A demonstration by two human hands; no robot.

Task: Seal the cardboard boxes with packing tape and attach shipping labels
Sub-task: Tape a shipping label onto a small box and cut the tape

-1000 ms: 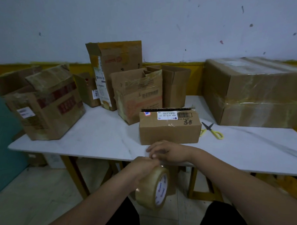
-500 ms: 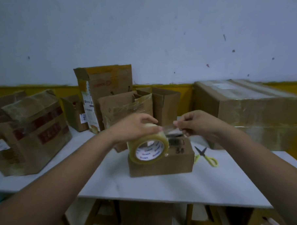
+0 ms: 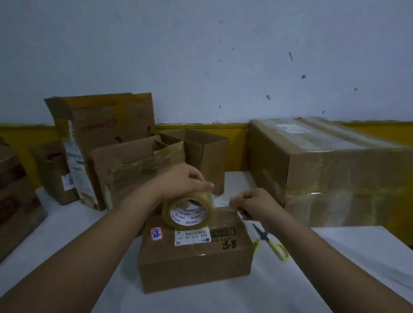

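Several cardboard boxes (image 3: 134, 167) crowd white table (image 3: 338, 268), blue wall (image 3: 205, 49).

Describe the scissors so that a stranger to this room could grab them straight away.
Start at the big tape-wrapped carton on the right of the white table. In front of it, just right of the small labelled box being taped, lie the scissors. Their yellow handles point toward the person; they are the only tool lying loose on the tabletop.

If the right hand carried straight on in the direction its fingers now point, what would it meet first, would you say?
The right hand points left while pinching the pulled tape end, so it would probably meet the tape roll held by the left hand first, though depth is uncertain.
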